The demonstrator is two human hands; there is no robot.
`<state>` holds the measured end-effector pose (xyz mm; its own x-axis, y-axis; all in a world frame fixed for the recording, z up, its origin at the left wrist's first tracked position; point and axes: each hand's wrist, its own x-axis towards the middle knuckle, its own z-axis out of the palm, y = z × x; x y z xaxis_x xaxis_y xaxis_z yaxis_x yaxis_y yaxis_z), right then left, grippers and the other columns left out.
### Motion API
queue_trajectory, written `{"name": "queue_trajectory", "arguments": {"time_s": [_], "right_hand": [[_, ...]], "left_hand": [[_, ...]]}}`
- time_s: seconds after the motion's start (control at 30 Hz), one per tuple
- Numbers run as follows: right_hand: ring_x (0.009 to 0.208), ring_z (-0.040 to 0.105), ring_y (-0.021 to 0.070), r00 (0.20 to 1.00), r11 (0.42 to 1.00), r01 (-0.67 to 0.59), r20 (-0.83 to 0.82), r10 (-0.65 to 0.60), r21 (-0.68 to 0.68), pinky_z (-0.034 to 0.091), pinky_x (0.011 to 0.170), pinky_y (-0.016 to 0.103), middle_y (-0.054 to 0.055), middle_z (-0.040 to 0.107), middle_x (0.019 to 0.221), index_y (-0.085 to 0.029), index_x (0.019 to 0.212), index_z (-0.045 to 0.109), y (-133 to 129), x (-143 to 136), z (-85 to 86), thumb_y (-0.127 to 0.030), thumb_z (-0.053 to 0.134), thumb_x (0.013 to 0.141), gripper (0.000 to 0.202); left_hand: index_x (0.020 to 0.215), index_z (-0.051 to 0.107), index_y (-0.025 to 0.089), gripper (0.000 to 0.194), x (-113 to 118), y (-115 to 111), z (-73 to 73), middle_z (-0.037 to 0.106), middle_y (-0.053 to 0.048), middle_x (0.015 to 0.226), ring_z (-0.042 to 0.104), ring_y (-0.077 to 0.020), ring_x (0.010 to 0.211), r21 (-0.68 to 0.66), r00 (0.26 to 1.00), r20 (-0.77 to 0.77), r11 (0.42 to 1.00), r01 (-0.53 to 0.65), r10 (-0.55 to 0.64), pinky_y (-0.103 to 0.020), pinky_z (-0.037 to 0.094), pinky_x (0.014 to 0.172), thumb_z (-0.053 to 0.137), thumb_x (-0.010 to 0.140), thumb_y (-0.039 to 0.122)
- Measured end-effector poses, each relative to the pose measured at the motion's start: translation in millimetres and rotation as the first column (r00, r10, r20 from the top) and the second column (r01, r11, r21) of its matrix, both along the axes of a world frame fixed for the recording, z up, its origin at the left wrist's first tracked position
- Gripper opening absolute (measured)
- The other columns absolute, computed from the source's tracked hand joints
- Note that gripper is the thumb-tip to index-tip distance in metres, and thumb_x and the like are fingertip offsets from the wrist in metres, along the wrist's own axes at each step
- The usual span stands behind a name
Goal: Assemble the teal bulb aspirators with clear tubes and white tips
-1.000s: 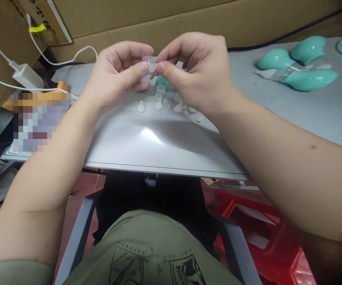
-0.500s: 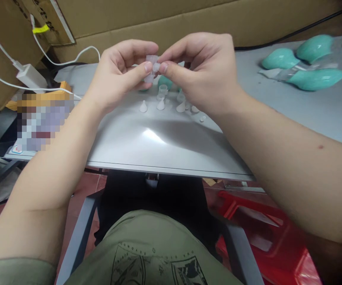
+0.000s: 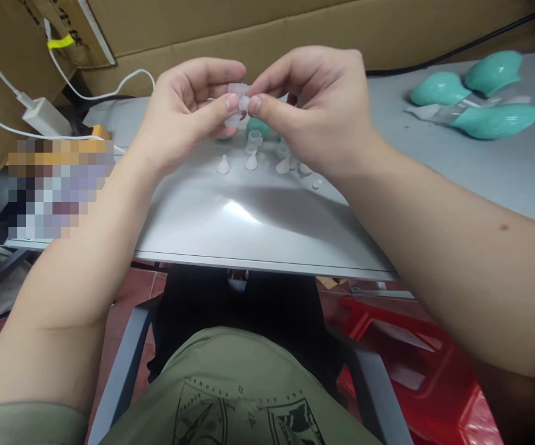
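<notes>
Against brown cardboard (image 3: 230,34), a pale grey table (image 3: 188,222) ran beneath a translucent plastic piece (image 3: 236,90), which was held up above its far part, the left hand (image 3: 179,105) pinching its body while the right hand (image 3: 325,108) gripped a round nub (image 3: 243,103) at its side. It seemed likely to be light, fairly stiff and a little slick, best held by the outer wall without hard squeezing. Frosty and colourless, it looked tube-like, though fingers covered much of it.
</notes>
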<state>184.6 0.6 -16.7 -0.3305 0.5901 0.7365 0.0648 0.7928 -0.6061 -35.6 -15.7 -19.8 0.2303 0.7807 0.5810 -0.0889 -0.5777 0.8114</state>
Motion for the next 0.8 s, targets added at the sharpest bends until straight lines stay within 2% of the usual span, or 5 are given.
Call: {"name": "queue_trajectory", "arguments": {"time_s": [0.2, 0.33, 0.5, 0.67, 0.8], "right_hand": [[0.103, 0.072, 0.0295, 0.995, 0.999, 0.052, 0.083, -0.052, -0.007, 0.062, 0.1, 0.049, 0.007, 0.08, 0.114, -0.03, 0.109, 0.079, 2, 9, -12.8, -0.07, 0.075, 0.104, 0.04], [0.103, 0.071, 0.0279, 0.993, 0.999, 0.031, 0.111, -0.028, -0.023, 0.061, 0.099, 0.049, 0.007, 0.079, 0.118, -0.029, 0.112, 0.077, 3, 8, -16.5, -0.065, 0.075, 0.107, 0.036], [0.104, 0.072, 0.0262, 0.996, 1.0, -0.016, 0.085, 0.016, 0.002, 0.062, 0.099, 0.045, 0.007, 0.078, 0.117, -0.028, 0.11, 0.072, 4, 8, -11.0, -0.064, 0.076, 0.106, 0.037], [0.117, 0.072, 0.0249, 0.977, 0.97, -0.196, 0.115, 0.18, 0.146, 0.059, 0.103, 0.039, 0.004, 0.074, 0.141, -0.03, 0.142, 0.072, 8, 20, -0.3, -0.045, 0.094, 0.091, 0.057], [0.124, 0.072, 0.0262, 0.968, 0.978, -0.098, 0.247, 0.05, 0.185, 0.058, 0.113, 0.043, 0.001, 0.077, 0.133, -0.04, 0.137, 0.082, 4, 23, 2.5, -0.037, 0.085, 0.094, 0.043]], "left_hand": [[0.111, 0.089, 0.029, 0.027, 1, -5, 1.2, 0.084, -0.001, 0.099, 0.082, -0.0242, 0.092, -0.052, 0.999, -0.004, 0.998, -0.041, 0.04, -0.035, 0.074, 0.077, 0.101, 0.087, 0.032], [0.113, 0.086, 0.029, 0.033, 0, -2, -1.0, 0.083, -0.002, 0.097, 0.083, -0.0275, 0.089, -0.023, 0.998, -0.036, 0.999, -0.043, 0.042, -0.043, 0.075, 0.081, 0.102, 0.087, 0.04], [0.117, 0.086, 0.031, 0.029, 0, -4, 0.3, 0.086, -0.001, 0.107, 0.082, -0.0262, 0.097, -0.045, 0.994, -0.068, 0.995, -0.091, 0.088, -0.04, 0.075, 0.084, 0.096, 0.091, 0.038], [0.12, 0.089, 0.031, 0.026, 1, -4, 2.2, 0.087, -0.002, 0.11, 0.084, -0.0242, 0.094, -0.025, 1.0, -0.007, 0.999, 0.021, -0.021, -0.035, 0.072, 0.075, 0.093, 0.094, 0.031], [0.123, 0.089, 0.027, 0.035, 0, -5, 3.3, 0.087, -0.002, 0.105, 0.085, -0.024, 0.09, -0.072, 0.994, -0.022, 0.992, 0.102, -0.104, -0.033, 0.069, 0.07, 0.092, 0.088, 0.025]]}}
